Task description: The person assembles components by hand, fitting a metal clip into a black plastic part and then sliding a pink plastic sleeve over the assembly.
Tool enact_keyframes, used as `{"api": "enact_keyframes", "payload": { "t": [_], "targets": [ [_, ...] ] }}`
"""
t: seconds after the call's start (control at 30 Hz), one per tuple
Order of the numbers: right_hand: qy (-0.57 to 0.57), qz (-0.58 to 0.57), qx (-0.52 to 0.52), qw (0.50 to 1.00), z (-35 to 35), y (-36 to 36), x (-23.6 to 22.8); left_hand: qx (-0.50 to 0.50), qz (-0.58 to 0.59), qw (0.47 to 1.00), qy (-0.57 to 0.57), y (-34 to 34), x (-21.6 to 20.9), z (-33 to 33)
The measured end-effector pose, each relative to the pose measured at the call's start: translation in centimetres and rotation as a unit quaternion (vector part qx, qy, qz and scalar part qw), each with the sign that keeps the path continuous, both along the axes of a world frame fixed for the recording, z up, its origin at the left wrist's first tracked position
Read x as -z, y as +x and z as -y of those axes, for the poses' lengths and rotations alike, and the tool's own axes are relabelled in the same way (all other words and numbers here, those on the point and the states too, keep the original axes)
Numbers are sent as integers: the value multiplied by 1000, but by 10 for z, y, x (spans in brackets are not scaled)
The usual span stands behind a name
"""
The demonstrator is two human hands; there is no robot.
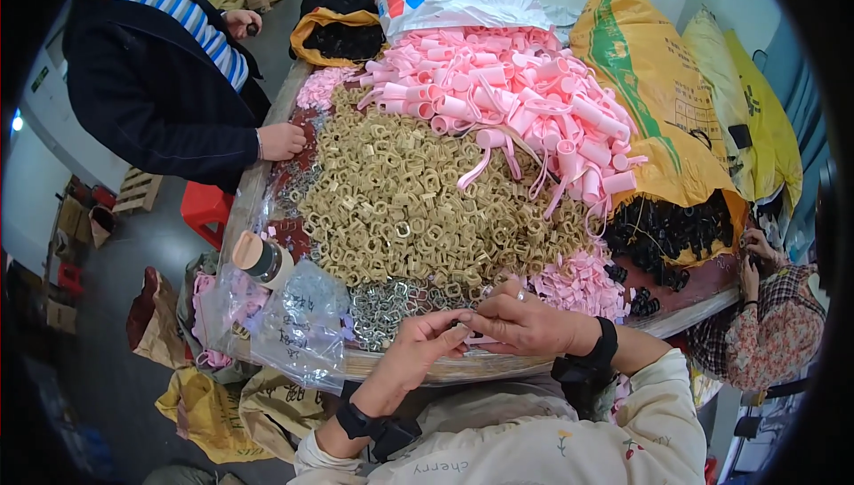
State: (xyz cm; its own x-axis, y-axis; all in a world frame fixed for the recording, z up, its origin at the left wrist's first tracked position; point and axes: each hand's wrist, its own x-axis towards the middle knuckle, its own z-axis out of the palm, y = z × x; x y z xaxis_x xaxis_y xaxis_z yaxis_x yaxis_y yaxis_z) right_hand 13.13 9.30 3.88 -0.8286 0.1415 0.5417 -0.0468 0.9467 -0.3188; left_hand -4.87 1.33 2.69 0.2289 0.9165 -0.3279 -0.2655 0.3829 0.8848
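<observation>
My left hand [422,345] and my right hand [534,327] meet at the near edge of the table, both closed with fingertips pinched together. Between them is a small black piece [456,324], mostly hidden by the fingers. Just beyond my hands lies a pile of small silver metal rings [391,307]. Behind that spreads a wide heap of tan ring-shaped parts [418,192]. To the right of my right hand are small flat pink pieces [583,285]. Farther back rises a mound of pink cylinders with straps [498,85].
A yellow sack [654,76] spills black parts [667,232] at right. A clear plastic bag [302,320] and a lidded jar [263,259] sit at left. One person's hand [281,142] rests on the far-left edge; another person's hands [756,258] work at far right. A red stool [206,210] stands left.
</observation>
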Motion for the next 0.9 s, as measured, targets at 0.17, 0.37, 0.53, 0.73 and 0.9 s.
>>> {"api": "enact_keyframes", "payload": {
  "t": [0.17,0.37,0.53,0.73,0.9],
  "targets": [
    [-48,9,37,998,7,3,8,4,-18,1000,7,9,-1,-3],
    [-263,103,-94,955,-4,25,-13,27,52,998,-22,22,15,-5],
    [-294,85,-85,948,15,63,-15,50,43,998,-22,68,-4,-9],
    [-378,35,169,909,68,158,-4,166,81,981,-53,122,17,-21],
    [-296,-45,585,754,135,262,42,209,-122,965,100,147,45,-52]
  ]
}}
